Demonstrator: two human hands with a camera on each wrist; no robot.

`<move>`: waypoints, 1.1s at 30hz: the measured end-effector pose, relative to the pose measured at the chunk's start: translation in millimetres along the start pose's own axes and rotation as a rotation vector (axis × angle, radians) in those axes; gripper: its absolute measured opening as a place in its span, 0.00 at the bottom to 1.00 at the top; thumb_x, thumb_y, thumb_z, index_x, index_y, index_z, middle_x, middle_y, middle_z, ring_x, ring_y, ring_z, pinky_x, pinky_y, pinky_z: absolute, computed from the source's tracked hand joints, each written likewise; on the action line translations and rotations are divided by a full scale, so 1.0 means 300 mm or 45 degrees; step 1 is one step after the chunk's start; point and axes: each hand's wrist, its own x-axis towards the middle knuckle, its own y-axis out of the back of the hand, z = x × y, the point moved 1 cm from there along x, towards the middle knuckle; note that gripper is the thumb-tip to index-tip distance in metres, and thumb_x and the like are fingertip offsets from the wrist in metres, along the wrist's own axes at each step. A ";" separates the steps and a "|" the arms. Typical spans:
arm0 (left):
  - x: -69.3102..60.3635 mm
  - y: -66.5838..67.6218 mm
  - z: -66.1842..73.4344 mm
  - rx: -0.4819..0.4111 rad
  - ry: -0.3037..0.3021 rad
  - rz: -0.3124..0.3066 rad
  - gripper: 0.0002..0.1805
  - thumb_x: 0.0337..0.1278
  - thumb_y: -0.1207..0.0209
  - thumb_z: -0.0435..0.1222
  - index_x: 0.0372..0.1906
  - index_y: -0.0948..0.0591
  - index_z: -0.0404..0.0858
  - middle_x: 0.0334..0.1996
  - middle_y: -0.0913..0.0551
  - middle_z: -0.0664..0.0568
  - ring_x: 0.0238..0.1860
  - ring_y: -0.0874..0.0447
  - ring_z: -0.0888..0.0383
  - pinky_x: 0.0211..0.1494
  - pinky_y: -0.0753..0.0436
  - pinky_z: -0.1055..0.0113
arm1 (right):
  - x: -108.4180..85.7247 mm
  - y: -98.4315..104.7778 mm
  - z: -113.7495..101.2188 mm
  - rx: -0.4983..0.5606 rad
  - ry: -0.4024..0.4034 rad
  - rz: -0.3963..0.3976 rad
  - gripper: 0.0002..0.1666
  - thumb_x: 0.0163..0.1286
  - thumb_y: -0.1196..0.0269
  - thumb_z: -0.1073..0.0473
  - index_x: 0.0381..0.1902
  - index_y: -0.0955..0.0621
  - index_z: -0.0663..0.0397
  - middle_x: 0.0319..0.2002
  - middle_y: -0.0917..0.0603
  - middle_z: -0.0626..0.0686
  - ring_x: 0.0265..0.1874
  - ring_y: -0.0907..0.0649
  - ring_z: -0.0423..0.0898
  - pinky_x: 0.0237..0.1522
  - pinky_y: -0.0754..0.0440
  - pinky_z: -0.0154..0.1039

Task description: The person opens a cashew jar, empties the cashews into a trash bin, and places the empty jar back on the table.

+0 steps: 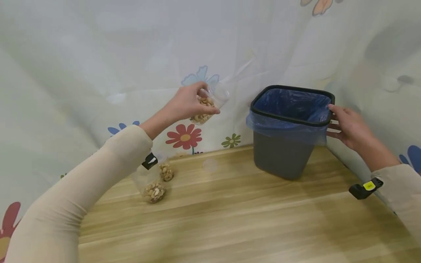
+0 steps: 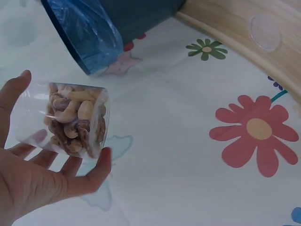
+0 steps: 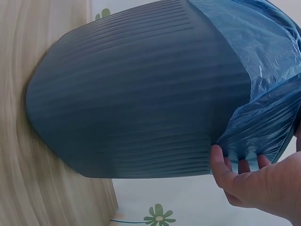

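Note:
My left hand [image 1: 189, 102] grips a clear plastic jar [image 2: 77, 120] of cashew nuts, raised above the table to the left of the bin. The jar tilts with its mouth end towards the bin, and the nuts lie at its bottom end. My right hand [image 1: 352, 126] holds the right side of a dark grey trash bin [image 1: 279, 155] at its black rim, thumb on top and fingers against the outside. A blue bag [image 3: 263, 47] lines the bin and folds down over its outside. The bin's floor is hidden.
Two more clear jars of nuts, a nearer jar [image 1: 154, 191] and a farther jar [image 1: 166, 171], stand on the wooden table [image 1: 230, 223] at left. A clear round lid [image 1: 210, 165] lies near the back edge. A flower-printed sheet [image 1: 148, 47] hangs behind and at the sides.

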 end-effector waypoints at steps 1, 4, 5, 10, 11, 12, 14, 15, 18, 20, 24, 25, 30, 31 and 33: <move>0.004 0.001 0.005 0.013 -0.003 -0.006 0.43 0.49 0.24 0.53 0.66 0.30 0.40 0.60 0.20 0.43 0.51 0.17 0.49 0.43 0.14 0.58 | -0.001 -0.002 0.005 0.000 0.002 0.003 0.40 0.74 0.46 0.33 0.72 0.43 0.46 0.55 0.31 0.45 0.42 0.18 0.34 0.40 0.17 0.31; 0.021 -0.001 0.025 0.053 -0.012 -0.024 0.43 0.48 0.24 0.54 0.66 0.29 0.41 0.60 0.19 0.43 0.51 0.17 0.49 0.44 0.14 0.58 | -0.002 -0.003 0.017 -0.016 0.003 0.017 0.43 0.74 0.46 0.32 0.75 0.44 0.46 0.54 0.31 0.44 0.43 0.19 0.35 0.40 0.17 0.31; 0.028 -0.003 0.031 0.069 -0.014 -0.027 0.43 0.48 0.24 0.54 0.67 0.29 0.42 0.60 0.19 0.43 0.50 0.17 0.49 0.44 0.14 0.58 | -0.003 -0.002 0.020 -0.014 0.006 0.022 0.43 0.74 0.46 0.33 0.76 0.44 0.46 0.54 0.31 0.44 0.42 0.19 0.34 0.40 0.17 0.31; 0.063 -0.012 0.057 0.151 -0.044 -0.026 0.42 0.48 0.24 0.54 0.67 0.28 0.42 0.58 0.18 0.43 0.47 0.17 0.51 0.44 0.14 0.60 | -0.009 0.001 0.026 0.004 0.008 0.046 0.44 0.74 0.45 0.33 0.76 0.47 0.47 0.54 0.32 0.45 0.42 0.20 0.35 0.39 0.17 0.31; 0.069 -0.013 0.059 0.158 -0.047 -0.023 0.42 0.49 0.24 0.53 0.66 0.27 0.41 0.57 0.18 0.43 0.46 0.16 0.51 0.44 0.14 0.60 | -0.009 -0.001 0.026 0.013 0.007 0.047 0.44 0.74 0.45 0.33 0.75 0.46 0.46 0.54 0.32 0.44 0.43 0.21 0.35 0.39 0.17 0.31; 0.075 -0.013 0.063 0.170 -0.049 -0.020 0.41 0.49 0.25 0.53 0.66 0.27 0.41 0.57 0.17 0.43 0.45 0.16 0.51 0.44 0.14 0.60 | -0.009 -0.002 0.025 0.017 0.004 0.046 0.44 0.74 0.45 0.33 0.76 0.47 0.46 0.54 0.32 0.44 0.44 0.21 0.36 0.39 0.17 0.31; 0.088 -0.015 0.068 0.193 -0.049 -0.007 0.41 0.49 0.25 0.53 0.65 0.27 0.41 0.55 0.17 0.43 0.45 0.17 0.51 0.43 0.15 0.61 | -0.007 -0.005 0.023 0.019 0.003 0.040 0.46 0.74 0.45 0.33 0.77 0.48 0.47 0.54 0.32 0.44 0.44 0.22 0.36 0.39 0.17 0.31; 0.096 -0.018 0.071 0.201 -0.052 -0.001 0.40 0.50 0.25 0.53 0.65 0.27 0.40 0.55 0.17 0.43 0.45 0.17 0.51 0.44 0.15 0.61 | -0.006 -0.004 0.022 0.024 0.003 0.039 0.47 0.74 0.45 0.33 0.77 0.49 0.48 0.54 0.32 0.43 0.44 0.22 0.36 0.39 0.17 0.31; 0.120 -0.029 0.085 0.232 -0.053 0.003 0.40 0.50 0.25 0.53 0.66 0.26 0.40 0.55 0.17 0.44 0.45 0.18 0.51 0.45 0.16 0.62 | -0.003 -0.002 0.023 0.026 0.004 0.037 0.47 0.74 0.45 0.33 0.77 0.49 0.48 0.54 0.32 0.44 0.43 0.21 0.36 0.39 0.17 0.31; 0.136 -0.040 0.100 0.246 -0.051 -0.008 0.41 0.51 0.26 0.53 0.66 0.26 0.39 0.54 0.17 0.44 0.45 0.18 0.52 0.46 0.17 0.61 | -0.002 -0.001 0.025 0.028 0.001 0.037 0.47 0.74 0.45 0.33 0.77 0.49 0.48 0.54 0.32 0.44 0.43 0.20 0.35 0.39 0.17 0.31; 0.166 -0.054 0.140 0.284 -0.044 -0.039 0.41 0.52 0.26 0.53 0.67 0.27 0.39 0.50 0.17 0.46 0.44 0.18 0.53 0.47 0.18 0.62 | 0.000 0.000 0.031 0.013 -0.002 0.047 0.50 0.73 0.45 0.32 0.79 0.51 0.49 0.54 0.32 0.44 0.41 0.20 0.34 0.38 0.17 0.31; 0.175 -0.056 0.151 0.295 -0.041 -0.049 0.41 0.52 0.26 0.54 0.67 0.27 0.39 0.49 0.17 0.47 0.44 0.19 0.54 0.48 0.18 0.63 | 0.001 0.000 0.032 0.009 0.000 0.050 0.51 0.73 0.45 0.32 0.79 0.52 0.50 0.54 0.32 0.44 0.41 0.20 0.34 0.38 0.17 0.31; 0.212 -0.062 0.197 0.363 -0.012 -0.115 0.42 0.54 0.28 0.54 0.70 0.29 0.41 0.46 0.17 0.49 0.43 0.19 0.56 0.50 0.19 0.63 | 0.010 -0.002 0.035 0.001 0.014 0.060 0.51 0.73 0.45 0.32 0.79 0.51 0.50 0.54 0.32 0.43 0.42 0.20 0.35 0.37 0.17 0.31; 0.218 -0.064 0.204 0.378 -0.003 -0.124 0.43 0.54 0.28 0.53 0.71 0.30 0.41 0.49 0.17 0.50 0.44 0.19 0.56 0.51 0.20 0.63 | 0.012 -0.003 0.035 0.009 0.016 0.061 0.50 0.73 0.44 0.32 0.78 0.50 0.50 0.54 0.31 0.44 0.42 0.20 0.35 0.37 0.17 0.31; 0.225 -0.070 0.220 0.404 0.017 -0.138 0.43 0.54 0.28 0.53 0.71 0.30 0.42 0.53 0.18 0.50 0.46 0.21 0.56 0.52 0.20 0.62 | 0.015 -0.003 0.036 0.017 0.019 0.063 0.48 0.73 0.44 0.32 0.77 0.49 0.49 0.54 0.31 0.44 0.42 0.20 0.35 0.37 0.17 0.32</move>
